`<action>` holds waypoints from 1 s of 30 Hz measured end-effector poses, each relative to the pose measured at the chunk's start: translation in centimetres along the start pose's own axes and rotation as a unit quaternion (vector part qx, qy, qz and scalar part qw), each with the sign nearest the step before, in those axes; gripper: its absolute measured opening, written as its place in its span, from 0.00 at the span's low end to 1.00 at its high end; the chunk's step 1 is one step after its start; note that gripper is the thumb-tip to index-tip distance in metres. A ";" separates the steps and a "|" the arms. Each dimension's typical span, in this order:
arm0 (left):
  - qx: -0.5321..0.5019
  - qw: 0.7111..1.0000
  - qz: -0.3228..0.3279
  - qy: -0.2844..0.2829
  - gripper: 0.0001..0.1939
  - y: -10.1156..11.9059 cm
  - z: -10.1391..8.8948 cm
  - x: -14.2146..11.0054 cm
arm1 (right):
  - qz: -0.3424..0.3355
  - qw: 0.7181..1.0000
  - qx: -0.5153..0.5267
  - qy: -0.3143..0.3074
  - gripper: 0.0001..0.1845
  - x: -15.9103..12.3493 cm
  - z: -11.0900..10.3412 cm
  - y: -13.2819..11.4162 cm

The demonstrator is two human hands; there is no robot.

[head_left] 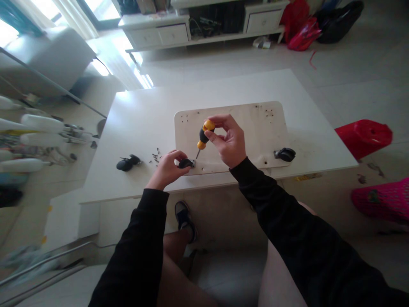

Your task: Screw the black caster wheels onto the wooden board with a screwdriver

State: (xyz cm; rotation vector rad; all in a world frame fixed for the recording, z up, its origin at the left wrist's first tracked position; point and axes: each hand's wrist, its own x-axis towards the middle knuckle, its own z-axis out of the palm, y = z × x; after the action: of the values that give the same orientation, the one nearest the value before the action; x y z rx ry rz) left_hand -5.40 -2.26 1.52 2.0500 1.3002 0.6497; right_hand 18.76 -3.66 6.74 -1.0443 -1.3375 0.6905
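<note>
A pale board (236,140) with rounded corners and small screw holes lies flat on the white table. My right hand (230,140) grips a yellow and black screwdriver (204,133), its shaft slanting down to the near left corner of the board. There my left hand (168,167) pinches a black caster wheel (185,163), whose metal plate is by the screwdriver's tip. Whether the tip sits in a screw, I cannot tell. At the near right corner of the board is another caster wheel (285,154).
Loose screws (156,156) and more black casters (128,162) lie on the table (143,106) left of the board. Beyond the table's right end are a red bucket-like container (364,135) and a pink basket (381,199). A white cabinet (156,35) stands across the floor.
</note>
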 end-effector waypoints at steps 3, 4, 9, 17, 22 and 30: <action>-0.006 1.000 -0.004 0.002 0.12 -0.1 0.0 0.0 | 0.009 1.000 0.017 0.005 0.17 -0.1 0.1 -0.4; -0.005 1.000 -0.004 0.002 0.12 -0.1 0.1 0.0 | 0.013 1.000 0.020 0.005 0.16 -0.1 0.1 -0.5; -0.005 1.000 -0.002 0.000 0.13 -0.4 0.1 -0.1 | 0.027 0.999 0.037 -0.009 0.16 -0.3 0.4 -0.8; 0.005 1.000 -0.007 -0.005 0.12 -0.3 0.1 -0.1 | 0.017 0.998 0.058 -0.017 0.16 -0.4 0.7 -0.3; -0.007 1.000 -0.004 -0.017 0.14 -0.2 0.0 -0.1 | 0.002 0.998 0.061 -0.020 0.13 -0.5 0.8 -0.3; -0.006 1.000 -0.002 -0.022 0.14 0.0 -0.1 -0.1 | -0.029 0.998 0.037 -0.040 0.13 -0.6 0.8 -0.2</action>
State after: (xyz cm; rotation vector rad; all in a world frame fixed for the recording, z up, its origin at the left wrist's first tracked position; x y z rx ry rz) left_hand -5.51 -2.34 1.54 2.0404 1.2739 0.6061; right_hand 17.82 -4.07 6.57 -0.9229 -1.3949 0.7391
